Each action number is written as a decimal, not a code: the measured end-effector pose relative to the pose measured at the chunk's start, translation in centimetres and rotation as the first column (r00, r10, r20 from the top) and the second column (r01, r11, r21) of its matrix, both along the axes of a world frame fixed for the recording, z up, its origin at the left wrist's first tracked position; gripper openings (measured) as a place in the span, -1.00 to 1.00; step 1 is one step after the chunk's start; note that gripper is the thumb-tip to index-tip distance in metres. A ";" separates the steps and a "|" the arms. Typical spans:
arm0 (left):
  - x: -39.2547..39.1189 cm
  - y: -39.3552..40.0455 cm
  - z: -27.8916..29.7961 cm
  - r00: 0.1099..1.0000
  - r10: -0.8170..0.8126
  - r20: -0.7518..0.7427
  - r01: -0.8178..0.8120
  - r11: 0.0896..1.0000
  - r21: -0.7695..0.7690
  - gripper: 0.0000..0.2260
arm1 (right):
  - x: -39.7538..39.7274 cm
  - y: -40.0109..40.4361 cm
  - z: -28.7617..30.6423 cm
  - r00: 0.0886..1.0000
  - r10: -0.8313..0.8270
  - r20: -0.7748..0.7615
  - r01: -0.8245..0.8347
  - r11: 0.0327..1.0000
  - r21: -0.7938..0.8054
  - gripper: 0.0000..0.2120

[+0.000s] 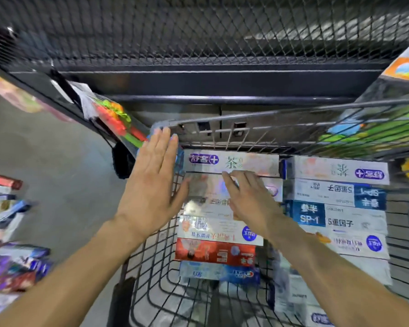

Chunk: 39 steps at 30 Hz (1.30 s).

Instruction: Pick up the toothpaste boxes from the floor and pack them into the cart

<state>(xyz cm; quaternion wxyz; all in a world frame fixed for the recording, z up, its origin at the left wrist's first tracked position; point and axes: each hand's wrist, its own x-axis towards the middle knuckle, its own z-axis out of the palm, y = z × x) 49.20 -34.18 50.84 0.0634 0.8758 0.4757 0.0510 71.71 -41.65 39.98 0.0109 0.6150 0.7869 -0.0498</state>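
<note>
Toothpaste boxes [232,162] lie stacked in two rows inside the cart [222,123]; more boxes [14,267] remain on the floor at left. Left hand [151,182], fingers straight and together, presses the row's left end. Right hand [250,197] lies flat, fingers straight, on a box top. Judged best practice: push the ends flush and press the tops level before adding boxes.
</note>
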 end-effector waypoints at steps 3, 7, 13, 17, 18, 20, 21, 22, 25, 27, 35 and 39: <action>-0.1 0.0 -0.1 0.998 0.014 0.060 -0.013 1.000 -0.023 -0.31 | -0.3 0.1 -0.6 0.999 -0.020 0.026 0.020 1.000 -0.010 -0.05; -0.1 0.0 -0.1 0.992 0.042 0.118 -0.040 0.999 -0.026 -0.34 | -0.9 0.1 -0.5 0.998 -0.064 -0.005 0.064 0.998 -0.001 -0.17; -0.2 -0.3 0.0 0.974 0.104 0.202 -0.095 0.994 -0.052 -0.37 | -1.6 1.3 2.5 0.991 -0.076 -0.111 0.075 0.997 -0.011 -0.41; -0.2 -0.2 0.6 0.985 0.069 0.158 -0.051 0.992 -0.115 -0.33 | -3.0 1.8 7.9 0.993 -0.106 -0.053 0.106 0.994 0.011 -0.48; -0.3 -0.3 1.2 0.989 0.052 0.138 -0.031 0.989 -0.148 -0.33 | -3.4 1.6 9.5 0.993 -0.110 -0.049 0.111 0.994 0.022 -0.47; -1.4 -0.4 2.9 0.997 0.005 0.076 0.011 0.980 -0.200 -0.35 | -4.1 1.3 13.3 0.991 -0.122 -0.046 0.124 0.992 0.033 -0.44; -2.3 -0.5 4.0 0.998 -0.020 0.053 0.031 0.978 -0.204 -0.37 | -4.6 1.2 15.2 0.991 -0.128 -0.027 0.129 0.991 0.037 -0.44; -3.6 -0.7 5.6 0.998 -0.033 0.046 0.041 0.978 -0.205 -0.37 | -5.3 1.0 17.1 0.991 -0.131 -0.004 0.131 0.991 0.038 -0.44; -9.3 -1.2 10.9 0.999 -0.024 0.022 0.027 0.988 -0.155 -0.28 | -8.5 0.6 22.8 0.993 -0.118 0.013 0.117 0.992 0.040 -0.43; -14.4 -1.7 14.6 1.000 0.016 0.012 -0.015 0.998 -0.062 -0.30 | -12.2 0.7 26.7 0.997 -0.076 -0.015 0.077 0.996 0.047 -0.40; -39.8 -10.3 23.7 0.871 0.492 -0.002 -0.491 0.869 -0.054 -0.22 | -34.7 1.9 38.5 0.973 0.230 -0.028 -0.226 0.968 0.112 -0.25; -50.2 -16.3 25.6 0.710 0.702 -0.047 -0.704 0.709 -0.046 -0.13 | -46.1 2.6 39.9 0.910 0.412 -0.034 -0.407 0.907 0.109 -0.21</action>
